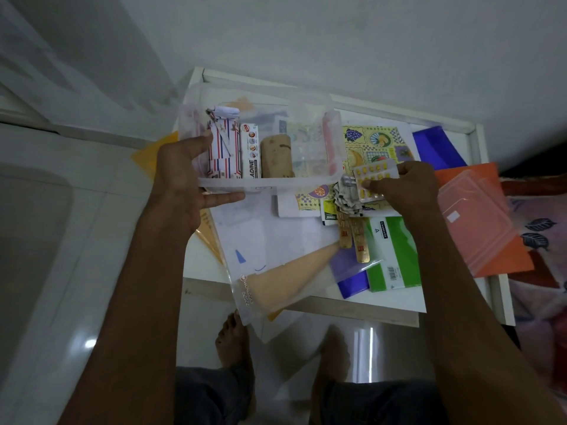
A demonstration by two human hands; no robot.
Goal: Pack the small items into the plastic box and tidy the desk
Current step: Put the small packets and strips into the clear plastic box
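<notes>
Clear box [267, 179] gripped by your left hand [184, 182], cartons upright inside; right hand [405, 188] pinches pills [372, 179] mid-frame.

Dim room: white wall [337, 32], glossy pale floor [76, 271].

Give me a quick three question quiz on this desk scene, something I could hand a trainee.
1. True or false: the left hand grips the clear plastic box.
2. What does the right hand pinch? A) the blister pack of yellow pills B) the green folder C) the orange folder
3. Fill in: inside the box, the white ointment carton stands between the striped packet and the ____ roll.

Key: 1 true; 2 A; 3 brown.
</notes>
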